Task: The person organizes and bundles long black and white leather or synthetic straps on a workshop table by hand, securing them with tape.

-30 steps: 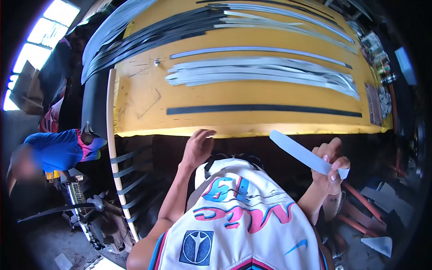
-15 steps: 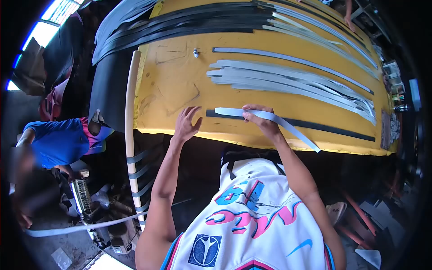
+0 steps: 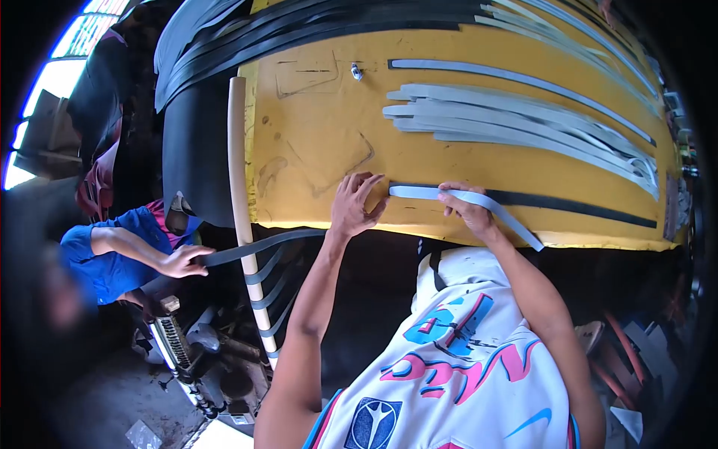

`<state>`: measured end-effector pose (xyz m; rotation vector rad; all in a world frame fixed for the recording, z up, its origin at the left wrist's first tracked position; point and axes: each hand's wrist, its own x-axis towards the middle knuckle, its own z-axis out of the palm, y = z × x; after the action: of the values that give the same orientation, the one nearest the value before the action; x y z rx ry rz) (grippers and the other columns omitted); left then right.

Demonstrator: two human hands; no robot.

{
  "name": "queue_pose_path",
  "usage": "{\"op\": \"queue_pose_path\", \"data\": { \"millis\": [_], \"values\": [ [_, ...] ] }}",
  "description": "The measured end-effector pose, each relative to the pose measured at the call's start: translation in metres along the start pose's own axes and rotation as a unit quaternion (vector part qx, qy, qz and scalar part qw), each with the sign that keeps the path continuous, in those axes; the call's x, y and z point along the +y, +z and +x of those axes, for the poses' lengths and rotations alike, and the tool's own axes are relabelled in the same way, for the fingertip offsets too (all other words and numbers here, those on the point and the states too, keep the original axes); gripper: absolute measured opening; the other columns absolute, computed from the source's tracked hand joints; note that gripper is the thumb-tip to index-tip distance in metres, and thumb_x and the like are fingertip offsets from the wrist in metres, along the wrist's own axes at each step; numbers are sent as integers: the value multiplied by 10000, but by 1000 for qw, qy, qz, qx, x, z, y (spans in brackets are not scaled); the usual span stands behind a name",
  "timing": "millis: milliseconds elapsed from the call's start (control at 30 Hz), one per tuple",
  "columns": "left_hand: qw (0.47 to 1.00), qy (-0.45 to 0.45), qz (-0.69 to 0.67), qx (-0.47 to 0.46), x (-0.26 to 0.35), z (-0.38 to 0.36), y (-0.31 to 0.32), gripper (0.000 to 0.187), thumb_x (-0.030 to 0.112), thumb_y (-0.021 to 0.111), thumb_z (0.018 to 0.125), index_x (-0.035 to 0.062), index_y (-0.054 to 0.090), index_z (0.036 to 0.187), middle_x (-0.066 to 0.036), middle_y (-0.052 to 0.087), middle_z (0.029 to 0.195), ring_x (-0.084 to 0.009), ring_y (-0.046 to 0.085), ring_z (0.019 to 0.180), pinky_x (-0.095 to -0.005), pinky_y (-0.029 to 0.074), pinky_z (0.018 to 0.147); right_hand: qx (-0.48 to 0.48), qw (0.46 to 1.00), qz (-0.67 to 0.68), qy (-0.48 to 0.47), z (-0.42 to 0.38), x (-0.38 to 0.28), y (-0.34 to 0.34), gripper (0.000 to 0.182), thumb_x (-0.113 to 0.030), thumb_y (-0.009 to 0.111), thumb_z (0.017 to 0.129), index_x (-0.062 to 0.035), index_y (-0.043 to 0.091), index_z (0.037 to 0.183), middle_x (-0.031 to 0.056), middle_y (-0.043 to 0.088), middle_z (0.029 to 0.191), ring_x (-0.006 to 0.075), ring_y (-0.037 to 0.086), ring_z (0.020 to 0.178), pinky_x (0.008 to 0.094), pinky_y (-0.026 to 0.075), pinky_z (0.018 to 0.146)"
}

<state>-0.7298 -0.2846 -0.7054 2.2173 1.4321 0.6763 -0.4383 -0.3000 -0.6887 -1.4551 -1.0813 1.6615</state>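
Observation:
My right hand (image 3: 471, 211) pinches a pale white strip (image 3: 417, 192) between thumb and fingers. The strip's left part lies along the left end of a black strip (image 3: 572, 208), and its other end hangs toward the table's front edge. My left hand (image 3: 357, 205) is just left of both strip ends, fingers curved and apart, with nothing in them. Both hands are over the yellow table (image 3: 314, 191). Farther back rests a bundle of white strips (image 3: 486, 118), and beyond it a single pale strip with a dark border (image 3: 516, 88).
Black strips (image 3: 329, 34) lie across the table's far left. A small metal object (image 3: 357, 72) stands near them. At the left, a person in a blue shirt (image 3: 112, 251) holds a dark strip (image 3: 265, 244) passing a wooden pole (image 3: 238, 150). A machine (image 3: 173, 348) stands below.
The white strip's left end has come down in line with the black strip's end. My left hand has moved close to it. The person at left has raised a hand with a dark strip.

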Motion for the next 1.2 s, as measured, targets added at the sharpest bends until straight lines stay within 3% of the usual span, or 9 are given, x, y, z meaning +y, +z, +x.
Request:
{"op": "queue_pose_path", "data": {
  "millis": [200,400,867,1200],
  "values": [
    [999,0,-9,-35,-1,2,0,438,209,769,811,237,673,1237,-24,586,1068,-220,557,928,-374,462,856,14,1000,-20,-1,2,5,4,321,-250,751,863,14,720,1043,48,706,791,80,649,596,201,433,500],
    [1000,17,-12,8,-3,3,6,401,159,792,781,256,727,1164,-15,593,1053,-194,539,842,-370,464,805,25,999,-32,1,4,10,2,326,-240,737,874,9,709,1083,59,712,836,91,661,599,200,486,522],
    [1000,3,-25,18,-4,4,7,368,157,798,770,235,731,1123,7,602,1020,-184,549,817,-346,470,774,24,999,-21,-3,6,16,-2,284,-165,719,888,43,693,1079,75,704,850,97,665,615,209,552,572],
    [999,-9,-42,6,-4,4,4,404,140,798,742,199,717,1133,-40,623,1053,-242,574,894,-388,476,813,31,999,-16,15,4,9,1,269,-160,712,888,52,686,1052,86,702,848,116,675,614,228,562,586]
  ]
}}
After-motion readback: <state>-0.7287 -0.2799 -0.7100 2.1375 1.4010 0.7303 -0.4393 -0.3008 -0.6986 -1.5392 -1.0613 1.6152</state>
